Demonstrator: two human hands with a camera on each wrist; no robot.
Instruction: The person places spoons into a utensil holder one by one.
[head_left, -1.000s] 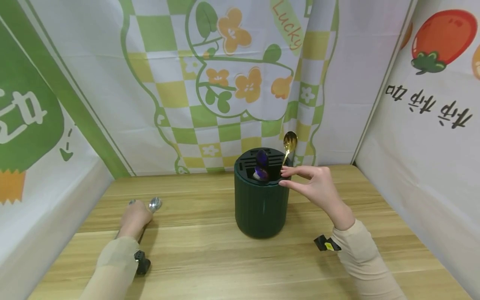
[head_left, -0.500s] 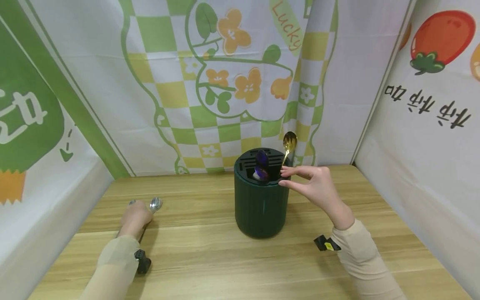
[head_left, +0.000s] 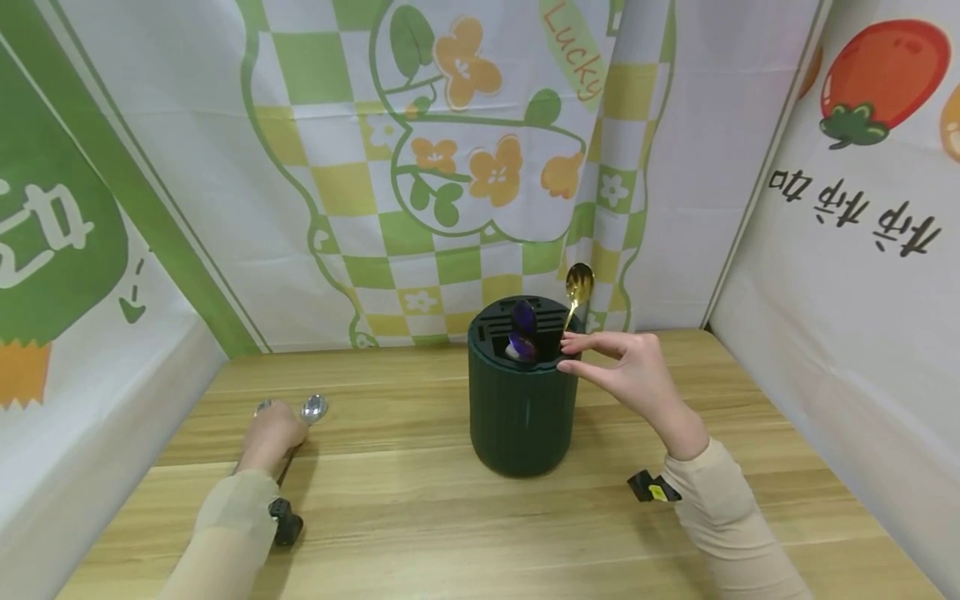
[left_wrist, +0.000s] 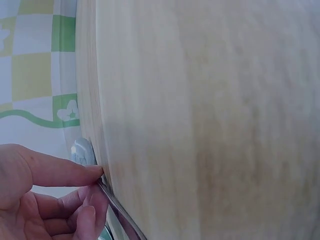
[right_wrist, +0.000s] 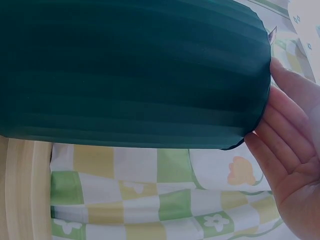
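Note:
My left hand [head_left: 273, 433] is low over the table at the left, its thumb and fingers pinching the handle of a silver spoon [head_left: 314, 408]. That spoon's bowl sticks out past the fingers on the right. A second silver spoon [head_left: 262, 407] shows only its bowl on the hand's other side. At the dark green ribbed utensil holder [head_left: 522, 425], my right hand [head_left: 633, 367] rests its fingertips on the rim, thumb and fingers apart. A gold spoon [head_left: 579, 285] leans bowl-up from the holder's opening, its lower handle hidden behind those fingertips.
Two purple spoons [head_left: 523, 329] stand bowl-up in the holder's large opening, in front of the slotted part of its lid. The wooden table [head_left: 397, 517] ends against a checkered cloth [head_left: 450, 267] at the back, with cloth side walls left and right.
The silver spoon in my left hand has shifted slightly to the right, and the hand has barely moved. My right hand, the gold spoon and the holder stay in place.

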